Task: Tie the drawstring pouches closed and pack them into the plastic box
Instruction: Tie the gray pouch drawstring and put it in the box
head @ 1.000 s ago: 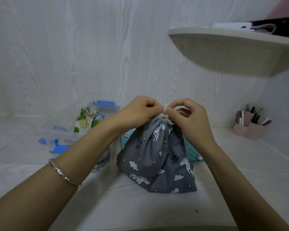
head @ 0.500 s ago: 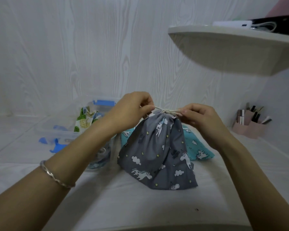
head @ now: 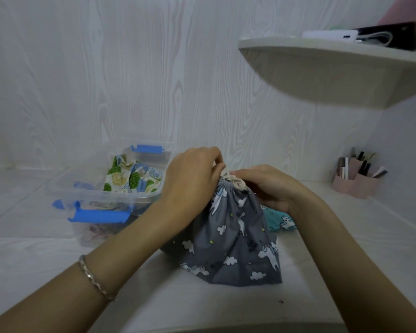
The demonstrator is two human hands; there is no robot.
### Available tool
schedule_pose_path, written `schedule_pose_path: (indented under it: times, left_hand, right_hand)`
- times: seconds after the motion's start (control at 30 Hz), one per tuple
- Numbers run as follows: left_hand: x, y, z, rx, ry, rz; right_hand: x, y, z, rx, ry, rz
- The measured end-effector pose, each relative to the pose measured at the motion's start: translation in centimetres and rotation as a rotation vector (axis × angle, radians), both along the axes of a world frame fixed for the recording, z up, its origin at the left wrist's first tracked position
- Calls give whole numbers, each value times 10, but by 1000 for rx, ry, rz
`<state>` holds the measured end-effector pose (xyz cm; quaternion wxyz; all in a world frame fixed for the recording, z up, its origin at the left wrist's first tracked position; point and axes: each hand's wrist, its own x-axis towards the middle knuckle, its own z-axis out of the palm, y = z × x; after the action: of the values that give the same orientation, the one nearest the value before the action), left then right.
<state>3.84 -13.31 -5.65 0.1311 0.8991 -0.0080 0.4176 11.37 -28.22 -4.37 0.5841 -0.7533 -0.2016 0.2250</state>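
"So, what are the fingers doing?"

"Both sets are curled at the gathered neck of a grey unicorn pouch (head: 238, 236). The left hand (head: 192, 179) reaches in from the pouch's left, its fingers (head: 215, 162) pinching the cream cord (head: 235, 183) at the very top. The right hand (head: 267, 186) reaches in from the pouch's right, its fingers (head: 246, 174) bent over the knotted cord and gripping it. Which strand each hand holds cannot be told."

"And the pouch itself?"

"It stands upright on a white surface (head: 178, 306), mouth drawn shut and base spread wide. The print shows white unicorns, clouds and small yellow stars. A silver bracelet (head: 96, 280) circles the left wrist, nearer the camera than the pouch."

"What lies around it?"

"Just behind the pouch on its right, a teal pouch (head: 280, 219) lies on the surface, partly hidden by the right hand. To the pouch's left sits the clear plastic box (head: 120, 199), open-topped, with blue latches (head: 99, 216). Inside it rests a leaf-print pouch (head: 130, 179) in cream, green and blue. More fabric shows through the box's near wall, too blurred to name. Far to the pouch's right, a pink organiser (head: 356, 183) holds pens or brushes. Above the pouch and to its right, a white shelf (head: 322, 75) juts from the wood-grain wall (head: 106, 80), carrying a white device (head: 329, 34) and a dark case (head: 394, 37)."
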Motion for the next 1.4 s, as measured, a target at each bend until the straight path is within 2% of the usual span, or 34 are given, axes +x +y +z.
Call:
schedule_pose_path:
  times: [0.1,0.2,0.27,0.33,0.4,0.47,0.6,0.67,0.73,0.87,1.0,1.13,1.2,1.33,1.4]
  left_hand:
    - [1,1,-5,-361,104,-58]
    - [3,2,-5,-926,152,-264]
    - [3,2,-4,-1110,120,-398]
    - [3,2,-2,-1061,118,-510]
    - [5,5,1,-890,189,-579]
    - [7,9,5,-721,304,-579]
    - [7,16,10,-617,438,-473]
    - [9,17,10,-680,408,-397]
    - [9,16,11,-836,395,-379]
    - [6,14,16,-949,497,-377]
    - [7,14,19,-1031,576,-430]
    - [6,15,20,-901,572,-457]
    - [4,15,22,-792,542,-466]
    - [5,12,23,-580,474,-451]
    - [8,11,22,-488,432,-421]
  right_hand:
    - [-1,1,2,5,-29,-20]
    - [1,1,2,-26,-59,-18]
    - [3,2,2,-42,-61,-3]
    - [2,3,3,-59,-52,21]
    - [2,5,4,-68,-50,59]
    - [2,5,4,-40,-50,98]
    - [-2,2,5,-39,-220,80]
    - [-5,2,2,-32,-346,20]
    - [-9,4,0,-8,-465,-51]
    - [-10,5,-6,-50,-761,-185]
    - [-13,1,-4,-149,-872,-132]
    - [-11,-1,-2,-64,-670,-72]
    - [-6,-2,-2,30,-471,-54]
    - [-1,0,-3,229,64,34]
    - [-1,1,-4,293,196,92]
